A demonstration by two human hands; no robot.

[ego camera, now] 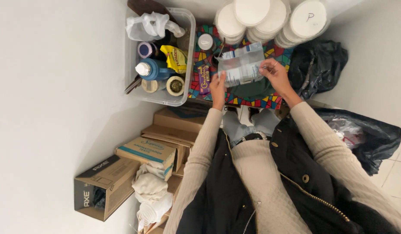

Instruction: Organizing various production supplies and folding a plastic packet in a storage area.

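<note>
Both my hands hold up a clear plastic packet (241, 65) with white and blue print, above a colourful mosaic-patterned surface (270, 100). My left hand (217, 86) grips its lower left edge. My right hand (274, 73) pinches its right edge, with a ring on one finger. My cream sleeves and dark vest fill the lower frame.
A clear plastic bin (187, 52) at the left holds bottles, a yellow pouch and a white bag. Stacks of white lidded containers (270, 17) stand beyond. Black plastic bags (317, 65) lie at the right. Cardboard boxes (109, 182) and white cloths (150, 195) sit lower left.
</note>
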